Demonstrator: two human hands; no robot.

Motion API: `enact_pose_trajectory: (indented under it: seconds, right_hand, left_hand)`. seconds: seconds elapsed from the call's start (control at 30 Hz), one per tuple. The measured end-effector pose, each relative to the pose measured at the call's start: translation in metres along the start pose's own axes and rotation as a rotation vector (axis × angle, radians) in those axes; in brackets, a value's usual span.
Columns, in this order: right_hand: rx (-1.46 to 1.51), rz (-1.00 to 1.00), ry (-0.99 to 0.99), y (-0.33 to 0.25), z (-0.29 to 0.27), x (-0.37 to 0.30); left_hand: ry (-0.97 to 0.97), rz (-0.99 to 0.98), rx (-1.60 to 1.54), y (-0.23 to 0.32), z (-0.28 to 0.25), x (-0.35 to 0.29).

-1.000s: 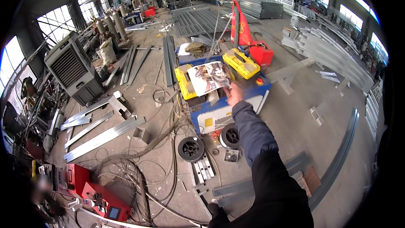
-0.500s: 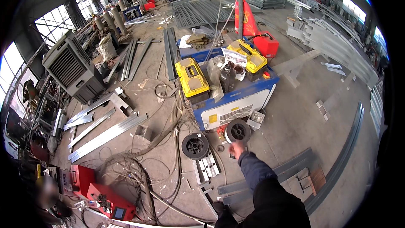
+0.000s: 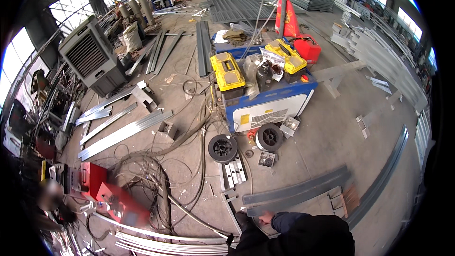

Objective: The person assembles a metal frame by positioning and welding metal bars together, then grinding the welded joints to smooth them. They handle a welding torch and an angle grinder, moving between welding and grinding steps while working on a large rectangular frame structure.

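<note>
My right hand (image 3: pixel 267 217) is low in the view, at the end of a dark sleeve, close to the near edge of a long dark grey steel channel (image 3: pixel 298 201). Its fingers are small and blurred, so I cannot make out whether it holds anything. My left hand does not show. Beyond the channel sits an open metal box (image 3: pixel 268 160) with small round things inside. Behind that box stands a wire spool (image 3: pixel 270 137) with a black hub. Another black spool (image 3: pixel 222 148) rests on pale slotted metal strips (image 3: pixel 235 171).
A blue and white machine (image 3: pixel 270 109) carries yellow toolboxes (image 3: pixel 228 72). Hoses and cables (image 3: pixel 163 185) tangle across the floor at left, beside red machines (image 3: pixel 93 180). Pale metal tubes (image 3: pixel 170 244) lie along the near edge. A grey air cooler (image 3: pixel 90 57) stands far left.
My right hand has drawn back from beside the spools toward my body, down to the steel channel. The metal box it partly covered now shows. The view has shifted slightly.
</note>
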State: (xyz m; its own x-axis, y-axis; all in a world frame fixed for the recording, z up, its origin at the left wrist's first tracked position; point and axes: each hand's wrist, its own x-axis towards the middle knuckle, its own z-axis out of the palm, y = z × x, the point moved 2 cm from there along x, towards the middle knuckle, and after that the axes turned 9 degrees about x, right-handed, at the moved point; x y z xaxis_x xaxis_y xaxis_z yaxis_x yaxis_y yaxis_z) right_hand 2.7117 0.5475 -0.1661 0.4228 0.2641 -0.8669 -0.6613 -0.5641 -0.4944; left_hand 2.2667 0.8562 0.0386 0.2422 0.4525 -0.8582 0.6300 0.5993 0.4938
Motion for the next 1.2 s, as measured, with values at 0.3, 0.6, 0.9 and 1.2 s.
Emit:
enact_pose_trajectory:
  seconds: [0.3, 0.6, 0.9, 1.2]
  right_hand:
    - [-0.96, -0.619, -0.025, -0.066, 0.078, 0.008]
    - [-0.969, -0.628, -0.406, 0.051, 0.293, -0.169]
    - [-1.155, -0.468, -1.112, 0.275, 0.518, -0.373]
    - [-1.688, -0.458, -1.142, 0.37, 0.624, -0.466]
  left_hand:
    - [0.47, 0.636, 0.431, -0.187, -0.028, -0.101]
    - [0.803, -0.201, -1.15, -0.621, 0.046, -0.244]
    - [1.087, -0.787, -1.186, -0.845, 0.226, -0.399]
    - [1.104, -0.338, -1.823, -0.756, 0.2, -0.356]
